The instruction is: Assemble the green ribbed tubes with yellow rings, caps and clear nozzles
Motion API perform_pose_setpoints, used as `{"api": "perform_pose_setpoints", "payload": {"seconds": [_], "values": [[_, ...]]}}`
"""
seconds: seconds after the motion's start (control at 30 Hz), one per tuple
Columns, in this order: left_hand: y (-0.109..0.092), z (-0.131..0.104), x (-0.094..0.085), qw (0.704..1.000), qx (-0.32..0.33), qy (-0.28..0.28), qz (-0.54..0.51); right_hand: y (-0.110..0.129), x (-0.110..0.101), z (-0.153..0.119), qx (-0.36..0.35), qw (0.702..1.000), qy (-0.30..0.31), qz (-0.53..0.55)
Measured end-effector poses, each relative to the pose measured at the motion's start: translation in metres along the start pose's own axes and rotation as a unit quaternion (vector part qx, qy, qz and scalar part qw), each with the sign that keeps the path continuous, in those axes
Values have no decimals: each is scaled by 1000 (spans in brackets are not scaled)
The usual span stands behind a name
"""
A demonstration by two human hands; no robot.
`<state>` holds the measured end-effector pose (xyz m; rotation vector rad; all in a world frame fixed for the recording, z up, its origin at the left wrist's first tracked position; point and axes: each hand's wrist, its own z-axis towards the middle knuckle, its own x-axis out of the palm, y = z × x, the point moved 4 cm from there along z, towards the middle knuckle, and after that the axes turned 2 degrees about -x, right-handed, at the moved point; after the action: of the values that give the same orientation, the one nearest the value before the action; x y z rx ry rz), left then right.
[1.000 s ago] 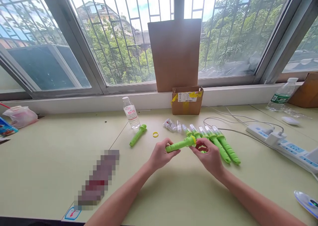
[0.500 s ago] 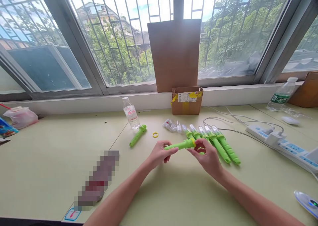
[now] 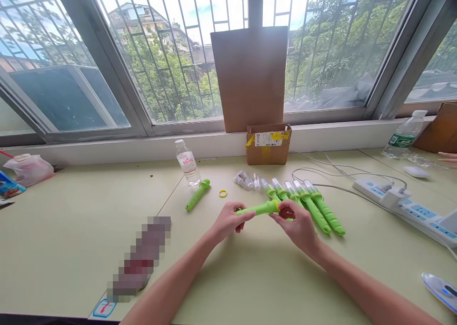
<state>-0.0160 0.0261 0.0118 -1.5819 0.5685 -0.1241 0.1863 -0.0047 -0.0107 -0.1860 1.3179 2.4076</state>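
Tabletop supports the cardboard box along its far edge. Cardboard panel stands upright behind the box. Power strip lies right of the box, nearer the person. Left hand is in front of the box, slightly left; fingers wrap around one end of the held green handle. Right hand is in front of the box, slightly right; thumb and fingers narrow to a pinch at the handle's yellow rim. Green handles with clear tubes lie side by side in front of the box, toward its right, partly hidden by the right hand. Held green handle sits in front of the box, nearly level, spanning both hands. Loose green handle lies left of the box, nearer the person. Clear caps cluster just in front of the box. Yellow ring lies flat, left of the box.
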Motion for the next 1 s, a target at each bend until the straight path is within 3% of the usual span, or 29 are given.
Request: {"api": "perform_pose_setpoints", "payload": {"seconds": [0.23, 0.47, 0.73, 0.87, 1.0], "values": [[4, 2, 0, 999, -17, 3, -34, 2, 0, 0, -18, 1000, -8, -2], [9, 4, 2, 995, -44, 45, -75, 9, 0, 0, -35, 999, -19, 8], [9, 3, 3, 995, -39, 75, -54, 10, -2, -1, -52, 998, -34, 0], [6, 3, 5, 998, -28, 60, -20, 13, -4, 1, -56, 998, -38, 3], [-3, 0, 5, 1000, 24, -1, 19, 17, -7, 2, -57, 997, -46, -5]]}}
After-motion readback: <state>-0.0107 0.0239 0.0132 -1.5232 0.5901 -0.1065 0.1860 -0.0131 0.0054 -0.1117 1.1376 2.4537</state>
